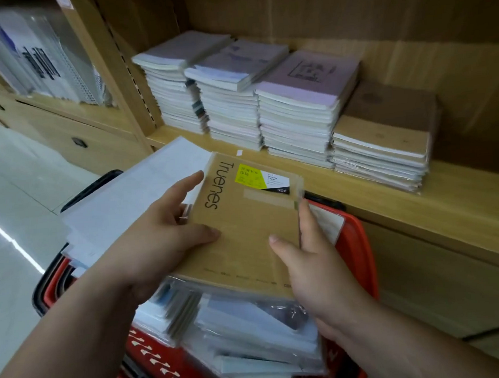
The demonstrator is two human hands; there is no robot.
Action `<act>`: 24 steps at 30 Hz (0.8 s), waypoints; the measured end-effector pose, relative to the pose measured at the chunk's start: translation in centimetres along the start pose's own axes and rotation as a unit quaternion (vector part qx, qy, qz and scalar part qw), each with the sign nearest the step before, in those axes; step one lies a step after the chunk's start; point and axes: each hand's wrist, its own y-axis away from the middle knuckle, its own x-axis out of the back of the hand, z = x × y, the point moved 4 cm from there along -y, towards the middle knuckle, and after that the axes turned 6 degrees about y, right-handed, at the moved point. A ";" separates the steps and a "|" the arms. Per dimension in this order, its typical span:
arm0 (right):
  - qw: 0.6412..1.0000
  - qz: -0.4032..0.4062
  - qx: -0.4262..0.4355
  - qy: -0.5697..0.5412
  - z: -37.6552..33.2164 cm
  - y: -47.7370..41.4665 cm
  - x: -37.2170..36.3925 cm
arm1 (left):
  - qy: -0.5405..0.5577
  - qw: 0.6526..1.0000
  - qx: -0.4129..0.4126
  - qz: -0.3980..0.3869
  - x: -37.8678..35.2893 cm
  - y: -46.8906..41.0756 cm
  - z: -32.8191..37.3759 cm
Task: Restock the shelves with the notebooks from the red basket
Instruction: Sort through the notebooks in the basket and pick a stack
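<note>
Notebook (245,227) gripped in left hand (157,242) and right hand (316,269) fingers (307,223), over red basket (362,257) beside wooden shelf (464,200).

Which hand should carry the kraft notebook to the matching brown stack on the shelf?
Right. The right hand grips the right edge of the kraft notebook, on the side of the brown stack; the left hand holds the opposite edge and would likely reach across.

Bare shelf board (465,203) right of the brown stack (385,126), notebook stacks (296,111) crowding its left half
</note>
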 end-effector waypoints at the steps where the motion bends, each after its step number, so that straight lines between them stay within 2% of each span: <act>1: 1.000 0.000 0.001 -0.012 0.0 0.0 -0.1 | 0.014 1.000 0.001 -0.002 0.0 0.1 0.0; 6: 0.998 0.015 -0.006 -0.054 0.2 0.0 0.2 | 0.069 0.998 0.004 -0.001 -0.3 0.4 0.0; 12: 0.995 0.006 -0.014 -0.098 -0.5 0.4 1.0 | 0.081 0.996 -0.025 -0.002 -1.4 0.9 0.0; 18: 0.990 0.023 0.017 -0.138 -2.0 0.7 2.5 | 0.107 0.988 -0.114 -0.006 -2.4 1.7 2.6; 24: 0.988 0.051 0.084 -0.118 -5.4 0.9 7.6 | 0.161 0.976 -0.145 0.000 -6.3 1.2 4.6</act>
